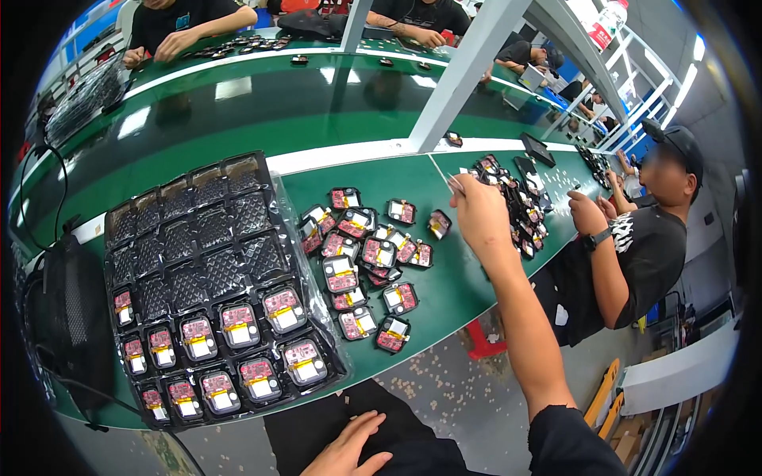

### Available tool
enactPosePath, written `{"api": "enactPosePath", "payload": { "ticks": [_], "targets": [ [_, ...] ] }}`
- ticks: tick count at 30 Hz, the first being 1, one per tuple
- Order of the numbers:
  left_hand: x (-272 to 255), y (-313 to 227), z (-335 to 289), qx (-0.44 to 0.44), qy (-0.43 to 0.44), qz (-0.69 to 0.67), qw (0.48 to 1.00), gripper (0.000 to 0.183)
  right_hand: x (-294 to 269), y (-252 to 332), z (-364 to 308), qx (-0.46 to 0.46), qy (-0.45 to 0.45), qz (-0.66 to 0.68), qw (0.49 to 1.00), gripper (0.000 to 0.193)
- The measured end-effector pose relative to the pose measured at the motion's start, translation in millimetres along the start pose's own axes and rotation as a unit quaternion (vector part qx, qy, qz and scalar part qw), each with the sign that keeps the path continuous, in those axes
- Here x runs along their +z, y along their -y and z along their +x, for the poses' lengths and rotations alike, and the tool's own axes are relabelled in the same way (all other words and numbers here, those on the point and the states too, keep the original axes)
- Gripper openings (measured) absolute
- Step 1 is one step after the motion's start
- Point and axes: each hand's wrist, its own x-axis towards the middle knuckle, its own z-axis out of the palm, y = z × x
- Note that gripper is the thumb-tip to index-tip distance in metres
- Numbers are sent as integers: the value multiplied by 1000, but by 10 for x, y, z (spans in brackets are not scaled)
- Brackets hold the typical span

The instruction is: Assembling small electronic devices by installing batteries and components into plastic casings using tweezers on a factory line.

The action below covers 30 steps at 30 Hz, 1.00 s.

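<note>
My right hand point(479, 213) reaches out over the green table point(456, 289), fingers pinched on a thin white stick point(441, 171) that points up and to the left. Just left of that hand lies a loose pile of small black round units with red circuit boards point(361, 262). My left hand point(348, 451) rests flat on my dark-trousered lap at the lower edge, fingers apart, holding nothing. A black moulded tray point(198, 198) sits at the left; its near rows hold several of the same units point(238, 325), and its far rows are empty.
A co-worker in a black shirt point(643, 254) sits at the right with a second pile of units point(520, 202) before them. A dark green conveyor point(278, 111) and a slanted white post point(460, 71) lie beyond, with other people across it. A black mesh bag point(71, 317) stands at the far left.
</note>
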Motion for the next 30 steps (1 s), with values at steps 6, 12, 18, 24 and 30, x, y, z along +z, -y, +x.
{"api": "enactPosePath", "payload": {
  "ticks": [6,12,18,24,30],
  "targets": [
    [-13,-53,8,-8,-8,21,1000,65,-268,282,-82,79,133,-5,988,23],
    [-15,-32,5,-14,-11,16,1000,64,-435,340,-337,69,200,15,977,38],
    [-36,-66,-11,9,2,28,1000,62,-545,367,-494,129,168,22,977,42],
    [-42,-129,-102,-49,5,-361,931,45,-1050,939,-1065,-158,300,442,830,45],
    [-101,1,-72,2,-50,-637,769,56,-905,1426,-1683,-165,453,412,773,60]
  ]
}}
